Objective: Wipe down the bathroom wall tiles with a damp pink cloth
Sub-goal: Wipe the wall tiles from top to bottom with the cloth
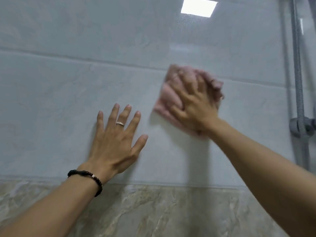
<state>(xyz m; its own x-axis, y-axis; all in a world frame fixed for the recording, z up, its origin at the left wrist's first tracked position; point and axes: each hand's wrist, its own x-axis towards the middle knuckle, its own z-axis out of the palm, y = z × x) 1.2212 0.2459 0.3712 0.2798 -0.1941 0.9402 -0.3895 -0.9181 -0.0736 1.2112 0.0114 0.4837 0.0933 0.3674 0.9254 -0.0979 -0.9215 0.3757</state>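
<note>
Up against the grey wall tiles (51,100): right hand (196,106) spread flat, pressing pink cloth (169,94); left hand (112,144) beside it, fingers straight, splayed, holding nothing.

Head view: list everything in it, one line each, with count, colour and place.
pink cloth: one, pink, flat against the wall right of centre, under the right hand.
wall tiles: several, glossy pale grey, filling most of the view.
lower tile band: one, beige marbled, along the bottom.
shower hose: one, grey, hanging at the right edge.
light reflection: one, white, top of the tiles.
ring: one, silver, on a left finger.
bracelet: one, black, left wrist.
left hand: fingers spread, at the tiles.
right hand: presses the cloth, blurred.
</note>
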